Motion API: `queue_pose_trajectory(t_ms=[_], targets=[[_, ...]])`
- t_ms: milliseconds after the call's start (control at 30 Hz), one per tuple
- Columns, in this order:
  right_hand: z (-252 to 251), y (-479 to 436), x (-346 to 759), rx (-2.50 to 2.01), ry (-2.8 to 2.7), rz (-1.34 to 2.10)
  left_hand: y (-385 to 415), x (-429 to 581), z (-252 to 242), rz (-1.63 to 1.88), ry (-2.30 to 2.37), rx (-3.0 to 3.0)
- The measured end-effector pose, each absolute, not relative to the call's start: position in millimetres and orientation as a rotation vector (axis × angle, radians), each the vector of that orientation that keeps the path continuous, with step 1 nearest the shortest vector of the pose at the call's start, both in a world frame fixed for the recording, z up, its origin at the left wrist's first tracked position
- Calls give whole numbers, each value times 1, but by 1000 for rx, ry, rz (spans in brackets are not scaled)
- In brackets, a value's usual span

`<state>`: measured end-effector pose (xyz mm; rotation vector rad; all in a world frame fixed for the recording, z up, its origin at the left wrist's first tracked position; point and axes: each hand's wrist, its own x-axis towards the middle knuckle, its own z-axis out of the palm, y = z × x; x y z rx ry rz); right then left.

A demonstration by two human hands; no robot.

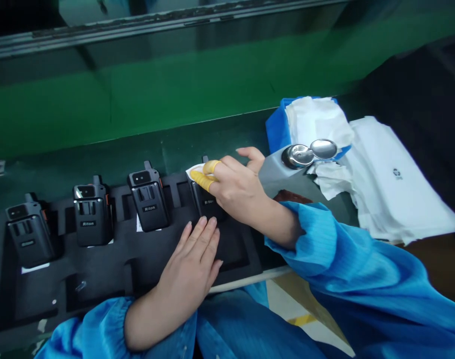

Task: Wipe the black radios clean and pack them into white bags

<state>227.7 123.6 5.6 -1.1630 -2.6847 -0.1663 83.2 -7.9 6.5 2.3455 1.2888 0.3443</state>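
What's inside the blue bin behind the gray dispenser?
The blue bin holds white wipes on top; anything beneath them is covered and can't be seen.

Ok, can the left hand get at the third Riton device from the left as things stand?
Likely yes. The left hand lies on the foam tray beside that device, with only foam between; the right hand is on the next device, clear of it.

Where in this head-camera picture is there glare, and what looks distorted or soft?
In the head view, glare glints on the metal dish; the green panel carries a dull sheen; the wide lens slants the bench edge; the right hand and its white wipe look soft.
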Motion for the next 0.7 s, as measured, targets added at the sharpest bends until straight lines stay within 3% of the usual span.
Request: queue_pose_trajectory(t_ms=[267,700], targets=[[12,129,244,-1036,-2655,-313,-6,83,9,328,1298,2341],[1,121,258,-1439,-2525,-286,-10,83,6,316,1287,2375]])
